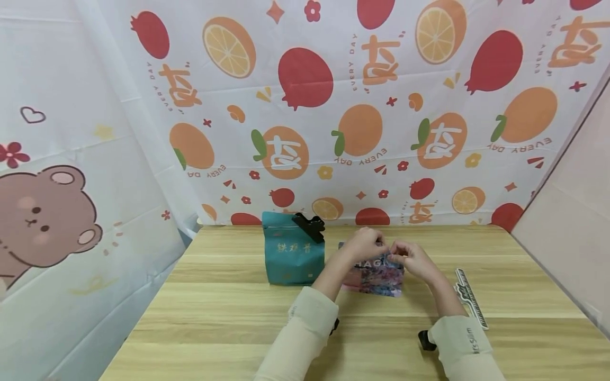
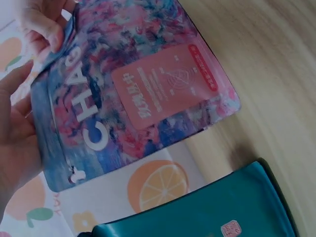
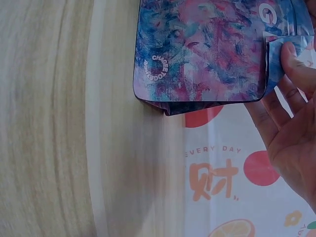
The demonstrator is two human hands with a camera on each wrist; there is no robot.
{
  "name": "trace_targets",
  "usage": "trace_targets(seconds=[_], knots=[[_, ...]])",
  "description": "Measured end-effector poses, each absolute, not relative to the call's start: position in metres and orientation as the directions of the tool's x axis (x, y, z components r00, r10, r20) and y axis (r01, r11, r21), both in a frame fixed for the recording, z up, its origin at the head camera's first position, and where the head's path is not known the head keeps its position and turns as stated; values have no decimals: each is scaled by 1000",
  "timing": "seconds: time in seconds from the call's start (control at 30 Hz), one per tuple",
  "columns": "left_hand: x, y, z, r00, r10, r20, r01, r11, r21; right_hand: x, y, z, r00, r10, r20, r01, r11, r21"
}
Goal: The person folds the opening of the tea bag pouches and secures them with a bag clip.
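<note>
A pouch [image 1: 376, 278] in mottled pink, blue and purple stands on the table, with large white letters and a pink label [image 2: 165, 84]. My left hand [image 1: 367, 244] holds its top edge; in the left wrist view that hand [image 2: 17, 138] has fingers partly hidden behind the pouch. At the other top corner, my right hand [image 1: 415, 260] pinches the folded edge. The right wrist view shows the right thumb [image 3: 296, 64] pressed on this folded flap [image 3: 277, 57], fingers behind it.
Left of the pouch stands a teal bag [image 1: 293, 256] with a black clip [image 1: 310, 227] on its top corner. A flat ruler-like piece with a cut-out shape [image 1: 471, 299] lies to the right. Behind the wooden table [image 1: 214, 317] hangs a fruit-printed cloth [image 1: 314, 132].
</note>
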State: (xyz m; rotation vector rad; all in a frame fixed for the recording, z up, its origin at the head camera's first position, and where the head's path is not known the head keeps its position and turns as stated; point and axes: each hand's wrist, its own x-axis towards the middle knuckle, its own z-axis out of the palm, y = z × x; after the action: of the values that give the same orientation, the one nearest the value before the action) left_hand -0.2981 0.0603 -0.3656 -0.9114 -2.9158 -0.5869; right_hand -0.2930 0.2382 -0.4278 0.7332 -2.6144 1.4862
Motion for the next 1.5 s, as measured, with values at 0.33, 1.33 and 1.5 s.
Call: trace_targets(seconds=[0.33,1.33,1.5], knots=[[-298,62,-374,-826,536,174,564,774,288,-278,233,-411,-876,-391,281,-439,407,-801],[-294,72,-376,-875,478,81,480,831,280,-286,244,-431,-864,-407,296,-458,389,-799],[-294,73,-377,-878,463,119,478,840,256,-286,243,-429,-876,-388,285,-442,415,-795]])
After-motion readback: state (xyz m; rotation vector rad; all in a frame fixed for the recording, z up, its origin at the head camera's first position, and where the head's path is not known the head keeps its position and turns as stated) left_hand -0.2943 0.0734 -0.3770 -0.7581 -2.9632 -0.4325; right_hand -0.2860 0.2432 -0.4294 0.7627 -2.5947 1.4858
